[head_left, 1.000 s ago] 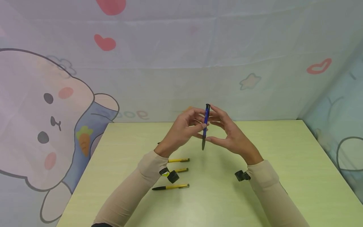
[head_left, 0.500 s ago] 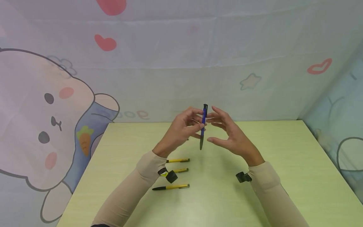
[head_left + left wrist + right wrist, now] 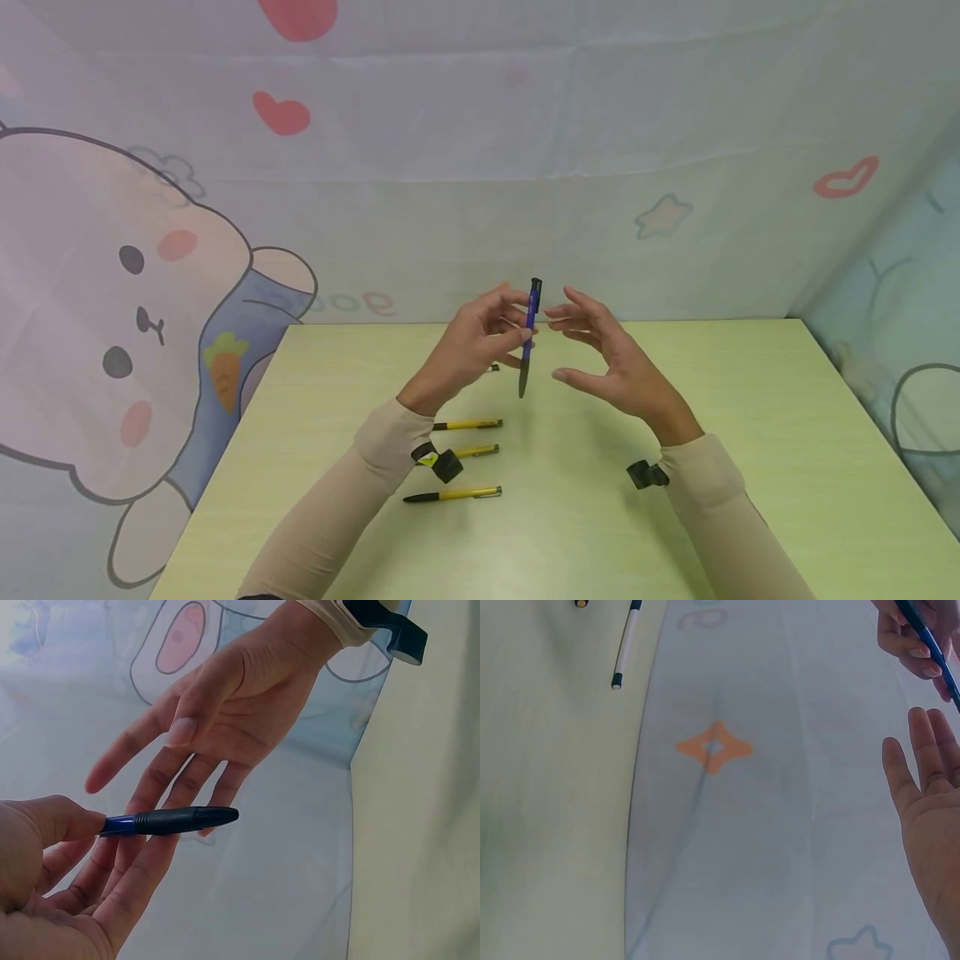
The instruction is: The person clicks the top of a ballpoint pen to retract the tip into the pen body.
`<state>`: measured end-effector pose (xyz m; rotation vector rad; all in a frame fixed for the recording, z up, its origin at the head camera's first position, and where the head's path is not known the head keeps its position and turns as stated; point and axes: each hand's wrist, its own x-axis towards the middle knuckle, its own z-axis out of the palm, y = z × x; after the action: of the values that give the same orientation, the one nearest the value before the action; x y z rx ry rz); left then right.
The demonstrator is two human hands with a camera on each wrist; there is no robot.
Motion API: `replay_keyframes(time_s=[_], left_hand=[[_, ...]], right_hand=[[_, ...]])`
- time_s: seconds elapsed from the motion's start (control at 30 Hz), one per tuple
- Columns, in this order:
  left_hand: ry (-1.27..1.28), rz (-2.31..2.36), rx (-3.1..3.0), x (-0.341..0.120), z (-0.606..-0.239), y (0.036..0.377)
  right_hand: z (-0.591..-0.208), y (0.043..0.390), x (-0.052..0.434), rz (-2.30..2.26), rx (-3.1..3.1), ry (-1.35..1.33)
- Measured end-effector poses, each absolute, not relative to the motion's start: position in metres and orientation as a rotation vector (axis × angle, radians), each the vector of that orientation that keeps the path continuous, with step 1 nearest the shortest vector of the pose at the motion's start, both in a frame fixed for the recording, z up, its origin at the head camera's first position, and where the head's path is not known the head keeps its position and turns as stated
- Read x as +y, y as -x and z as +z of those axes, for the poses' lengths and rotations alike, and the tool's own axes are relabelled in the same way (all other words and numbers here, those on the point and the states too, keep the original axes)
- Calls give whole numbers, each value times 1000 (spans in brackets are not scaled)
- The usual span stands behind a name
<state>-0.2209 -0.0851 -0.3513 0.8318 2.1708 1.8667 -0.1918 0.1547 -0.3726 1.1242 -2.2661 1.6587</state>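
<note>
Backdrop (image 3: 112, 275): printed cloth at far left, showing a cartoon rabbit and a carrot; red hearts higher up.

Table (image 3: 750, 417): pale green top, running from the cloth wall toward the viewer.

Yellow pens: three, lying flat on the table beside the left forearm, roughly parallel, one behind the other. Farthest (image 3: 468, 424), middle (image 3: 480, 451) partly hidden by the wrist strap, nearest (image 3: 452, 495) with a black tip pointing left. None is touched.

Left hand (image 3: 472, 346): raised above the table, fingers curled, thumb and fingertips pinching the blue part of the blue pen. In the left wrist view the thumb (image 3: 52, 825) presses on the barrel from above.

Blue pen (image 3: 528, 337): held in the air above the table's far middle, nearly upright, leaning slightly, dark grip end pointing down. It sits between the two hands. The left wrist view shows its black grip section (image 3: 184, 819) jutting past the left fingers.

Right hand (image 3: 611, 362): just right of the blue pen, palm turned toward it, fingers straight and spread. It is near the pen but apart from it, holding nothing.

Sleeves: beige, on both forearms, each with a small black wrist mount (image 3: 647, 475).
</note>
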Motion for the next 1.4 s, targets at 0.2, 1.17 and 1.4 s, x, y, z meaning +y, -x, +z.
replay_keyframes(time_s=[0.2, 1.17, 1.4], left_hand=[[-807, 1844, 2174, -90, -356, 223], [-784, 1321, 2562, -145, -399, 241], [-797, 1190, 2591, -151, -414, 246]], right_hand=[[-391, 200, 162, 1673, -2291, -1100], [-426, 187, 193, 1663, -2289, -1130], [-431, 182, 200, 1687, -2314, -1060]])
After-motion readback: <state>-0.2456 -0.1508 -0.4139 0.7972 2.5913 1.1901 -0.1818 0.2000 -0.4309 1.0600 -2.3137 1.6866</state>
